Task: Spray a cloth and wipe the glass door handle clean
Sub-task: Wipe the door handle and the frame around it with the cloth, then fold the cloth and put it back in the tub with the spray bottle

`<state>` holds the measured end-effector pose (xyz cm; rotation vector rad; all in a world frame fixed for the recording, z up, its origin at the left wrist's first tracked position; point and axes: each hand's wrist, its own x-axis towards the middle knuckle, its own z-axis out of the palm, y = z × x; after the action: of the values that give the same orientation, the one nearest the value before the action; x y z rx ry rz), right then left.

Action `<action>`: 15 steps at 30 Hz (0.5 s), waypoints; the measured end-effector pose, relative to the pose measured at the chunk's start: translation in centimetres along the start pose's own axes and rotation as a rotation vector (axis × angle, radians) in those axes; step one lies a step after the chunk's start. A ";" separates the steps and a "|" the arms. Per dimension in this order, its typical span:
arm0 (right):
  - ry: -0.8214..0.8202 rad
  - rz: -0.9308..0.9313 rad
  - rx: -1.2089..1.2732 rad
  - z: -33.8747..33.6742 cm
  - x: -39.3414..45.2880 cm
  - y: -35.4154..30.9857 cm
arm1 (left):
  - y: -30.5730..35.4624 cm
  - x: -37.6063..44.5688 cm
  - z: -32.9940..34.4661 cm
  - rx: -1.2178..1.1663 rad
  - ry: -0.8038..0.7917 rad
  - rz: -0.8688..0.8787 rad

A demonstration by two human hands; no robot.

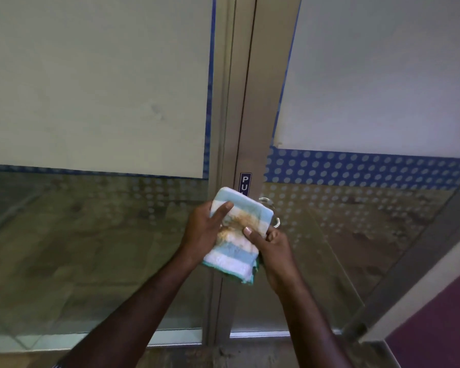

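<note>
Both hands, left hand (206,227) and right hand (272,248), close their fingers on the folded blue-and-white striped, brown-stained towel cloth (238,232) at lower centre, covering the curved metal door handle (272,212), so wiping looks underway, unfinished.

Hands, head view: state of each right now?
Left hand: closed on the folded blue-and-white striped terry cloth with a brown stain, fingers across its front.
Right hand: gripping the same cloth's right edge, thumb on top.
</note>
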<state>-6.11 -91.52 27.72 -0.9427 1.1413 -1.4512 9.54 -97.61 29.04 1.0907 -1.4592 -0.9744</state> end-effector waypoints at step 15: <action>-0.512 0.155 -0.006 2.9 1.5 0.4 | 0.4 -8.8 -7.4 -0.378 0.053 -0.268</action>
<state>-3.49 -93.55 28.03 -1.1218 0.8156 -1.0015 17.37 -89.26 28.23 1.0350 -1.0454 -1.3370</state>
